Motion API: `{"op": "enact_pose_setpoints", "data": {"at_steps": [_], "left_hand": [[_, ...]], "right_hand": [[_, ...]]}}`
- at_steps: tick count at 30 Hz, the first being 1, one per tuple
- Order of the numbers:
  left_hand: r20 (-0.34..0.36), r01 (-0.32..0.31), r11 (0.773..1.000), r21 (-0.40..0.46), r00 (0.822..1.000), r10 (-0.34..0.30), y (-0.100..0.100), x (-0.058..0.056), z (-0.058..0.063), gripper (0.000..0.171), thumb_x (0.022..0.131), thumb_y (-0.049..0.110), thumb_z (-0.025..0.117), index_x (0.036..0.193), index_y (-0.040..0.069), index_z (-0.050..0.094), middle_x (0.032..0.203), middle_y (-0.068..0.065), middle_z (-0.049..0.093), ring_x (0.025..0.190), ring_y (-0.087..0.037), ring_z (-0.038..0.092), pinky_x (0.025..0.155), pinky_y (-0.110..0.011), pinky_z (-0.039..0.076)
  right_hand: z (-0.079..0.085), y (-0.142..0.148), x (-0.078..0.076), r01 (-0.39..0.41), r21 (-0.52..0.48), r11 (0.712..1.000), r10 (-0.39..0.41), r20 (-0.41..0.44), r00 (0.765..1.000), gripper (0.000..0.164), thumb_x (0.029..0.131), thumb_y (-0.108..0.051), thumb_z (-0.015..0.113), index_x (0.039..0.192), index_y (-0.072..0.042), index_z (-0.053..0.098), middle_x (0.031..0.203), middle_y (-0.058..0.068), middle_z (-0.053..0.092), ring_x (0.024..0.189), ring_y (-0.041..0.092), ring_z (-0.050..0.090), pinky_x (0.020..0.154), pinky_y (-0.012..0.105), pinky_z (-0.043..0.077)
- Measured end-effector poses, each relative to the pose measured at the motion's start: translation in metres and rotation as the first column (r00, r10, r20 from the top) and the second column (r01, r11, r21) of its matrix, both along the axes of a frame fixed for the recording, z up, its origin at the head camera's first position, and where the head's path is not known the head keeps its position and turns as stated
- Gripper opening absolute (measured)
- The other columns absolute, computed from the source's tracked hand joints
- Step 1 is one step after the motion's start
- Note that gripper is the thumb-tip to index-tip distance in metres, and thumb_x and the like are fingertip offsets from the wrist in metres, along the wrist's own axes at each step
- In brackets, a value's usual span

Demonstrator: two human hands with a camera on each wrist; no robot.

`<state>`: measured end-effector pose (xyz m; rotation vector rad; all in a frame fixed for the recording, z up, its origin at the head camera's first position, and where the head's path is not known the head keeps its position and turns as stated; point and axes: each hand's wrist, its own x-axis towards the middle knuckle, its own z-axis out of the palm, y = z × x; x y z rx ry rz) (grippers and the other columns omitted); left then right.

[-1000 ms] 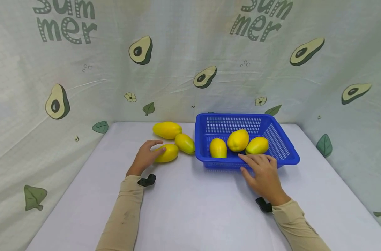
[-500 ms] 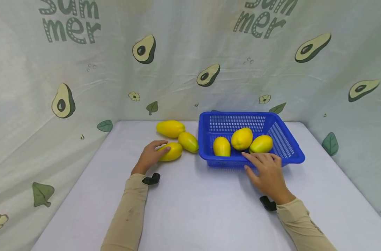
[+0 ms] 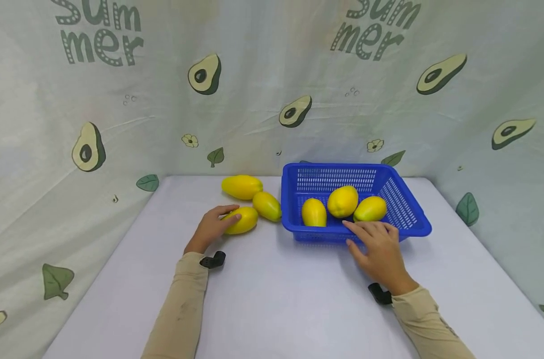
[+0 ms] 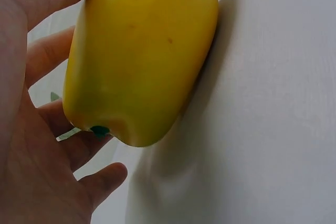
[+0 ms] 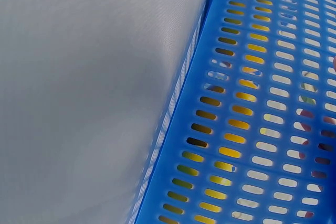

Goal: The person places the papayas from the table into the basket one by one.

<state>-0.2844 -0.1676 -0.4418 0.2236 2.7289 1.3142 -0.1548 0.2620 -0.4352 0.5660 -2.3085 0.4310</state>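
Note:
My left hand [image 3: 210, 228] is around an oblong yellow fruit [image 3: 243, 221] on the table, left of the blue basket [image 3: 284, 199]. In the left wrist view, the thumb touches one side of this fruit [image 4: 142, 51] and the fingers reach behind it; its blunt end has a dark green stem spot. At the basket's front rim is my right hand [image 3: 381, 252], fingers over the rim and thumb outside. Finger skin shows through the slots of the basket wall [image 5: 268, 175] in the right wrist view. Three yellow fruits [image 3: 342, 202] lie in the basket.
Beyond the left hand lies a longer yellow fruit [image 3: 242, 187]. Another yellow-green fruit [image 3: 267, 206] sits right beside the basket's left wall. A white cloth [image 3: 290, 299] covers the table, and a curtain printed with avocados [image 3: 254, 75] hangs behind and at both sides.
The left hand has slid slightly farther over its fruit. The right hand stays at the basket rim, and the head view has shifted a little.

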Motion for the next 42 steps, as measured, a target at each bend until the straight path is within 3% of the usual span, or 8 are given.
{"op": "enact_pose_setpoints", "data": {"at_steps": [6,12,19,24,35,42], "left_hand": [[0.028,0.053,0.999,-0.012,0.998,-0.053,-0.0028,0.0014,-0.0030,0.073,0.084,0.068,0.068,0.144,0.030,0.055,0.151,-0.003,0.047,0.143,-0.032,0.035,0.115,-0.060,0.024],[0.054,0.078,0.997,-0.018,0.996,-0.077,-0.0036,0.0019,-0.0034,0.078,0.080,0.068,0.071,0.146,0.030,0.053,0.153,-0.004,0.045,0.143,-0.032,0.034,0.115,-0.060,0.023],[0.069,0.100,0.995,-0.028,0.993,-0.098,-0.0074,0.0031,-0.0064,0.082,0.077,0.070,0.072,0.146,0.031,0.052,0.154,-0.004,0.044,0.141,-0.033,0.036,0.114,-0.062,0.024],[0.062,0.119,0.992,-0.040,0.991,-0.117,-0.0054,-0.0003,-0.0059,0.080,0.077,0.070,0.072,0.146,0.034,0.051,0.153,-0.002,0.045,0.138,-0.030,0.039,0.114,-0.061,0.026],[0.108,0.109,0.992,-0.057,0.989,-0.102,-0.0043,0.0007,-0.0025,0.084,0.077,0.068,0.073,0.148,0.032,0.048,0.155,-0.006,0.042,0.138,-0.033,0.038,0.113,-0.062,0.025],[0.079,0.099,0.995,-0.023,0.992,-0.097,-0.0053,0.0004,-0.0002,0.083,0.079,0.064,0.075,0.148,0.029,0.049,0.155,-0.007,0.041,0.138,-0.033,0.038,0.114,-0.061,0.025]], "right_hand": [[-0.0023,0.0007,-0.0004,0.006,0.001,1.000,-0.006,-0.001,1.000,0.046,0.084,-0.022,0.073,0.130,-0.015,0.068,0.110,0.009,0.068,0.104,0.034,0.056,0.094,0.059,0.030],[-0.0025,0.0004,-0.0007,0.004,0.001,1.000,-0.004,0.000,1.000,0.046,0.084,-0.021,0.072,0.130,-0.015,0.068,0.110,0.008,0.068,0.104,0.034,0.056,0.093,0.060,0.030],[-0.0066,-0.0009,-0.0018,0.004,0.012,1.000,-0.004,0.000,1.000,0.044,0.089,-0.031,0.063,0.130,-0.016,0.068,0.111,0.009,0.068,0.104,0.033,0.056,0.094,0.059,0.030],[-0.0024,0.0014,-0.0021,0.011,0.016,1.000,-0.011,0.017,1.000,0.045,0.088,-0.028,0.066,0.131,-0.016,0.067,0.113,0.010,0.068,0.106,0.034,0.056,0.094,0.059,0.029],[-0.0043,0.0011,-0.0014,0.011,0.009,1.000,-0.011,0.018,1.000,0.045,0.087,-0.028,0.068,0.131,-0.016,0.068,0.113,0.009,0.068,0.106,0.034,0.056,0.095,0.059,0.030],[-0.0025,0.0015,-0.0007,0.014,0.012,1.000,-0.014,0.014,1.000,0.045,0.087,-0.027,0.068,0.130,-0.016,0.068,0.112,0.010,0.068,0.106,0.034,0.056,0.095,0.059,0.030]]}}
